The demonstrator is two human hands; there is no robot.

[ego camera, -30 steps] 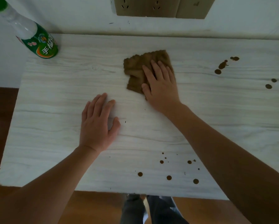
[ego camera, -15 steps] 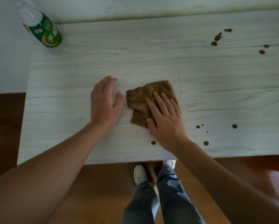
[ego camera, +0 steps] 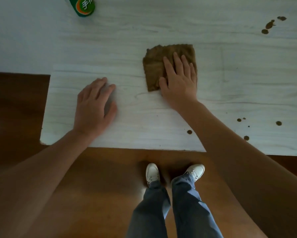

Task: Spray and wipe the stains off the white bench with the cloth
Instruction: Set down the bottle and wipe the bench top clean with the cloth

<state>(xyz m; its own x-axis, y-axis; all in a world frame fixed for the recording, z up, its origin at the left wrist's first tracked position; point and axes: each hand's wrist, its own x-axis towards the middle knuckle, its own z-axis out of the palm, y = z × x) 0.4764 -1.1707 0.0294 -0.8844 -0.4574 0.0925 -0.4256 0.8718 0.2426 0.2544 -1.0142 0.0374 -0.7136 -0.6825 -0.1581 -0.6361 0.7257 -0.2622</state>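
On the white surface (ego camera: 144,127), the right hand (ego camera: 180,83) lies flat on the folded brown cloth (ego camera: 154,69), fingers (ego camera: 177,60) straight and spread, pressing rather than gripping. The left hand (ego camera: 94,107), slightly blurred, lies open beside it and holds nothing. The green spray bottle (ego camera: 84,6) is cut off at the top edge. The nearest stains (ego camera: 189,132) lie right of the cloth toward the near edge, closest to the right hand; some may hide behind that forearm.

The right hand (ego camera: 179,79) presses flat on the brown cloth (ego camera: 161,66) on the white bench (ego camera: 144,121); the left hand (ego camera: 94,107) rests open beside it (brown stains (ego camera: 269,24) lie to the right).
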